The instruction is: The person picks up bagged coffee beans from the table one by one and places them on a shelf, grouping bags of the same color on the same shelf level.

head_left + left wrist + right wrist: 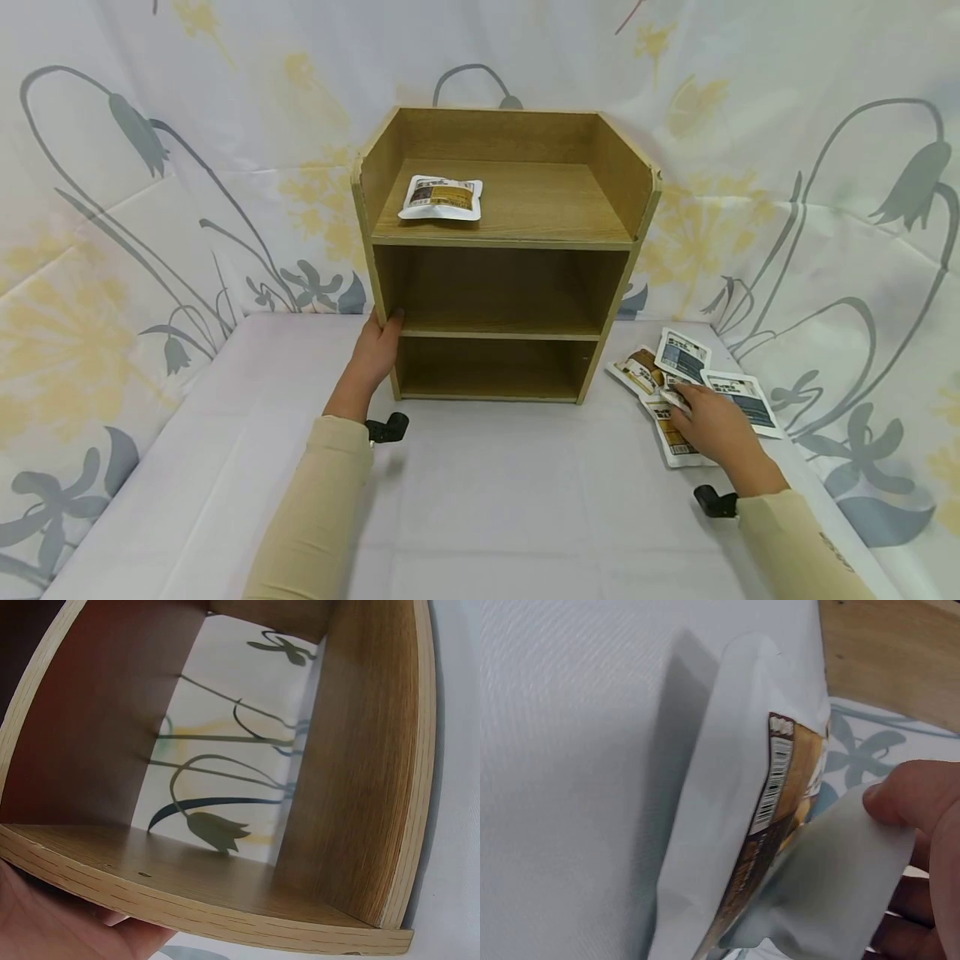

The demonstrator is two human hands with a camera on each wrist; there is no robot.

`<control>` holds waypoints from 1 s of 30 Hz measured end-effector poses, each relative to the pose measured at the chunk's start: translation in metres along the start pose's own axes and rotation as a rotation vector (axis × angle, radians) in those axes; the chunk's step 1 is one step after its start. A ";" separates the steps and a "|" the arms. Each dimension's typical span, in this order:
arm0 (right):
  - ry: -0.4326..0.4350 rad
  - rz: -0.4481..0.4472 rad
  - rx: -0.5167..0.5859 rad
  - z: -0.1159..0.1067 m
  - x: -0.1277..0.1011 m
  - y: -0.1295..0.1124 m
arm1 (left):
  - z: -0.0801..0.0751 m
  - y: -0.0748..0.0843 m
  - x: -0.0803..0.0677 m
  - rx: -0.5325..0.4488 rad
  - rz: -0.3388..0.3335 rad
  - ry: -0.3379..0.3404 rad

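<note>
A small wooden shelf (540, 204) with three levels stands against the cloth backdrop. My left hand (375, 354) grips its left side panel, thumb at the front edge; the left wrist view shows the fingers along the panel's outer face (82, 930). On the top level, toward the left, lies a white pouch with a brown label (442, 198). My right hand (720, 429) pinches the edge of a white pouch (832, 877) at the pile on the right. Close beside it is a brown-labelled pouch with a barcode (780, 776). The pinched pouch's printed face is hidden.
Around the right hand lie more pouches: a brown-labelled one (637, 372) and two blue-labelled ones, the upper pouch (682, 356) and the right pouch (742, 402). A white cloth (487, 492) covers the table. The flower-print backdrop (825, 250) rises behind and along both sides.
</note>
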State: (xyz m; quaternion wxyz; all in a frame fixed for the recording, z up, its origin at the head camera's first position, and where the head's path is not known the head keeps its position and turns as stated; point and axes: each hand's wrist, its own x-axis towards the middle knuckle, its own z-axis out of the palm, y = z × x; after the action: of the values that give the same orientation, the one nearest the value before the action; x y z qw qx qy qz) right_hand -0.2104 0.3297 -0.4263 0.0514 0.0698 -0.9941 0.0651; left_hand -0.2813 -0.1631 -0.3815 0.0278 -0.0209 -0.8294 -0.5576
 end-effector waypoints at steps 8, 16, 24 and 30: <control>0.082 -0.006 -0.001 -0.004 -0.004 -0.003 | 0.001 0.001 0.000 0.010 0.001 -0.002; 0.131 -0.015 0.003 -0.014 -0.007 -0.009 | 0.000 0.000 -0.001 -0.003 0.003 -0.011; 0.229 -0.093 0.007 -0.025 -0.007 -0.017 | 0.000 0.000 0.000 -0.012 0.009 -0.003; 0.281 -0.146 0.028 -0.036 -0.009 -0.027 | 0.001 -0.002 0.001 -0.015 0.006 0.006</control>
State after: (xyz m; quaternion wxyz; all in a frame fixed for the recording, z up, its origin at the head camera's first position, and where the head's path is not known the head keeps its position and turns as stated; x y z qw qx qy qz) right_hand -0.1947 0.3095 -0.3883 0.1936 0.1328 -0.9684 0.0842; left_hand -0.2825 -0.1632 -0.3834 0.0320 -0.0217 -0.8250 -0.5638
